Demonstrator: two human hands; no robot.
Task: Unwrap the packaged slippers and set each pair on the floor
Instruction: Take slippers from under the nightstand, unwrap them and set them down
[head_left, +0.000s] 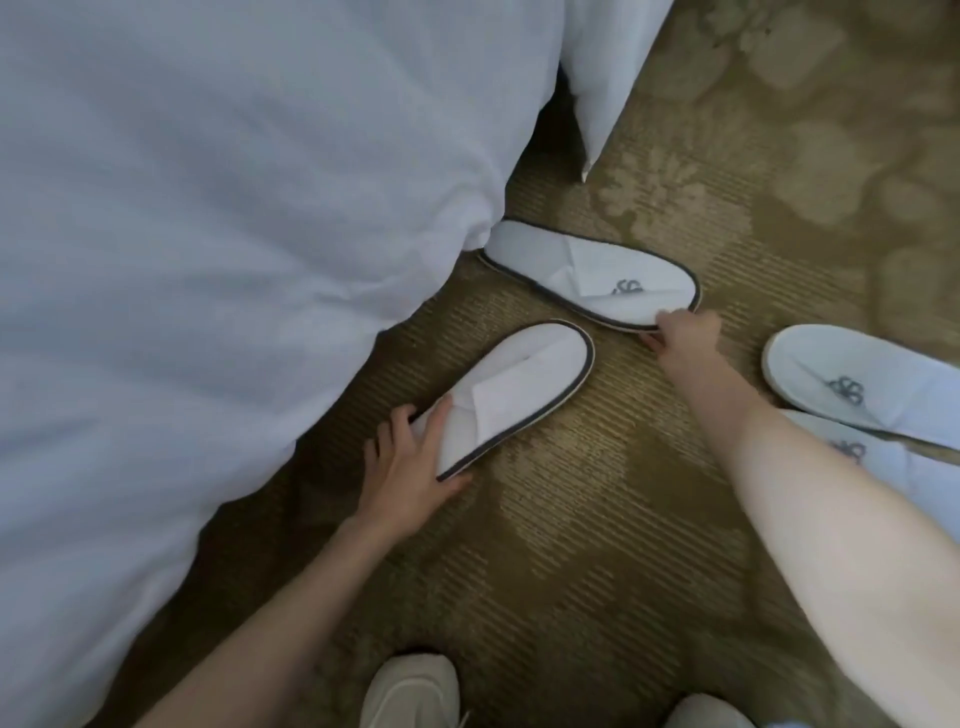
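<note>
Two white slippers with dark trim lie on the patterned carpet beside the bed. My left hand (410, 470) grips the toe end of the nearer slipper (519, 387), fingers over its top and thumb under its edge. My right hand (683, 332) pinches the toe edge of the farther slipper (587, 273), which shows a grey logo. A second pair lies at the right edge: one slipper (852, 382) in full view, the other slipper (872, 457) partly hidden behind my right forearm. No wrapping is in view.
A white duvet (208, 260) hangs over the bed on the left and reaches the floor. A white sheet corner (597, 78) hangs down at the top. My two light shoes (410, 691) stand at the bottom edge. Bare carpet (597, 519) spreads between my arms.
</note>
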